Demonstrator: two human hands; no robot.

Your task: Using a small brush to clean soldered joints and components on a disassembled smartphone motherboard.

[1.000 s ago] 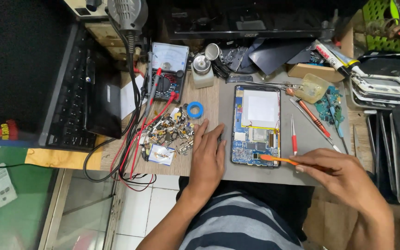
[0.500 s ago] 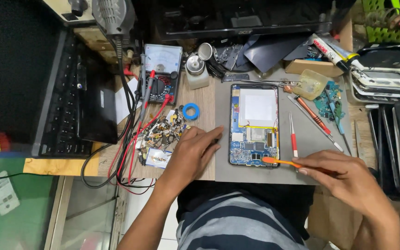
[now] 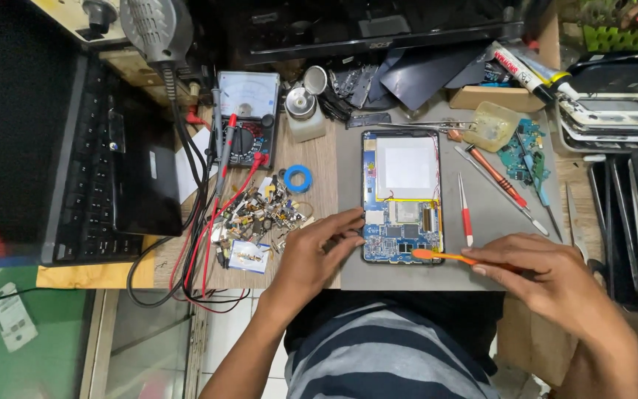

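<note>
Two hands are at work over an opened tablet (image 3: 402, 198) lying back-off on a grey mat (image 3: 496, 222) in the middle of the desk (image 3: 326, 159). I see my left hand (image 3: 317, 255) resting at the tablet's near left corner, fingers curled and lightly spread, fingertips touching the edge by the blue circuit board. My right hand (image 3: 548, 277) pinches an orange spudger (image 3: 444, 256), its tip on the board's near right corner. To the left lie a pile of small components (image 3: 260, 214), a blue tape ring (image 3: 297, 178) and an analog multimeter (image 3: 245, 118). A red-handled tool (image 3: 465, 214) lies just right of the tablet.
</note>
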